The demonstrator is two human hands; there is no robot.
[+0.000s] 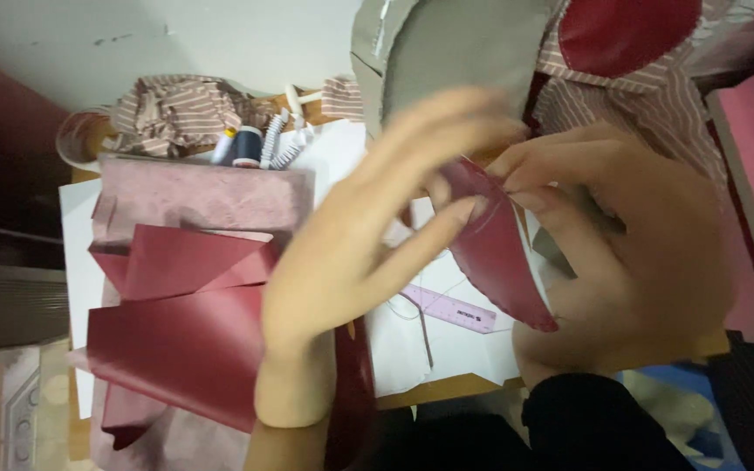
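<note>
At centre right of the frame, the right hand (630,253) pinches a curved dark red leather piece (495,249). The left hand (368,235), fingers spread and blurred, touches its upper edge. Folded red sheets (176,331) lie on the counter (447,349) at lower left.

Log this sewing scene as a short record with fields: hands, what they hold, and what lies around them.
left hand: fingers spread, tips touching the dark red leather piece
right hand: pinching that piece's upper edge
thread: thin strand at the piece, blurred
stack: red leather sheets left of the hands
ruler: purple, on white paper under the hands
spools: behind the stack
striped fabric: bunched at the far edge
</note>
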